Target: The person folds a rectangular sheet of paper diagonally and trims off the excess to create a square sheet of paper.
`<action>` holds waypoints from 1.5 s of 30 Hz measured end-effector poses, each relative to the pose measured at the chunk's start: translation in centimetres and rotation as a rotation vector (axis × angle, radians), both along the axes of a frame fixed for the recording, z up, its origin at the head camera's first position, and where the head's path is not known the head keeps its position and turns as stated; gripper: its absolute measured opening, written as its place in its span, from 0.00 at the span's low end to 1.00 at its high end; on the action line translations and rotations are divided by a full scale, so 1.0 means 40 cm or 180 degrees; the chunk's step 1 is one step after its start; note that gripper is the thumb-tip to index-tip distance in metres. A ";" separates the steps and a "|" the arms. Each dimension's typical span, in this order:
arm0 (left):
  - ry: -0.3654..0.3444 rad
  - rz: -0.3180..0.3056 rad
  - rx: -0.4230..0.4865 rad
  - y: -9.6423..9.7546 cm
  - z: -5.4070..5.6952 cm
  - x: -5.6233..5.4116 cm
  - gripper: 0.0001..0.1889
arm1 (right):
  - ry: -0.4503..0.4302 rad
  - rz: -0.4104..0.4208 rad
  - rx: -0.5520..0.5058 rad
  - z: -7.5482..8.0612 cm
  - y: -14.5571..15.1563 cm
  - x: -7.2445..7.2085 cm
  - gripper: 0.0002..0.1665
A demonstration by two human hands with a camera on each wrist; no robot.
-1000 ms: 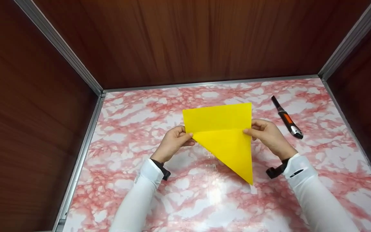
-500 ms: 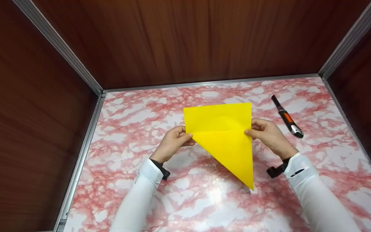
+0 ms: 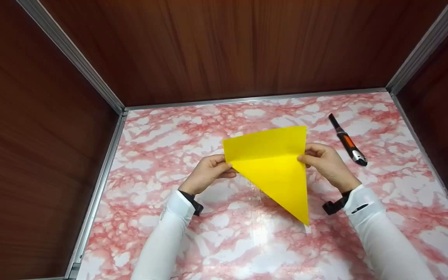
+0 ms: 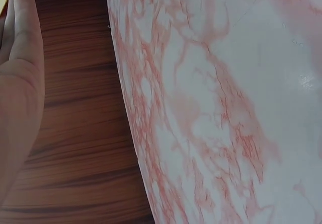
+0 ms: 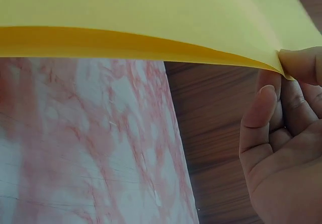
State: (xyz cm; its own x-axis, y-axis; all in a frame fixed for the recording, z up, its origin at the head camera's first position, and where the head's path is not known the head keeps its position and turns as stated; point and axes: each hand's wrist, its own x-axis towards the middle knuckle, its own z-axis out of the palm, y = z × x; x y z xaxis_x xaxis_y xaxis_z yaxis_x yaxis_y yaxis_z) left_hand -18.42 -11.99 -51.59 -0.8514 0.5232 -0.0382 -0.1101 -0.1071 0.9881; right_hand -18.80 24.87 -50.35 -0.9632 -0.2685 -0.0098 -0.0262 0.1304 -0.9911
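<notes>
A sheet of yellow paper (image 3: 276, 177) hangs between both hands, with a straight crease across it, a band above and a triangle pointing down below. My left hand (image 3: 206, 172) pinches its left edge at the crease between thumb and fingers. On the opposite edge, my right hand (image 3: 327, 165) pinches the paper at the same height. In the right wrist view, the folded layers of the yellow paper (image 5: 151, 12) gape slightly apart, and the right thumb presses on top. The left wrist view shows only part of the left hand (image 4: 20, 83) at its edge.
A black and orange utility knife (image 3: 349, 143) lies on the table right of the paper. The red-and-white marbled table (image 3: 161, 136) is bounded by brown wood-grain panels (image 3: 224, 50) at the back and sides, with metal edging (image 3: 103, 175).
The paper's upper band first rises a little at its left corner, then tips lower. The lower point drops, then lifts slightly. Both hands keep their pinch and barely move.
</notes>
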 end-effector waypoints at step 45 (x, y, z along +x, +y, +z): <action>0.0215 0.0715 -0.0183 0.023 0.010 0.014 0.15 | 0.0117 -0.0071 -0.0410 -0.004 -0.039 0.024 0.20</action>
State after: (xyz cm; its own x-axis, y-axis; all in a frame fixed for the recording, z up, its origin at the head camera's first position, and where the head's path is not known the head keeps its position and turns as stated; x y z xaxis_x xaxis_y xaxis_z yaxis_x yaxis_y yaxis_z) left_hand -17.84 -11.06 -51.20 -0.9478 0.3189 -0.0015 -0.0234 -0.0648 0.9976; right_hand -17.83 23.32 -50.52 -0.9680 -0.2438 0.0588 -0.0614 0.0030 -0.9981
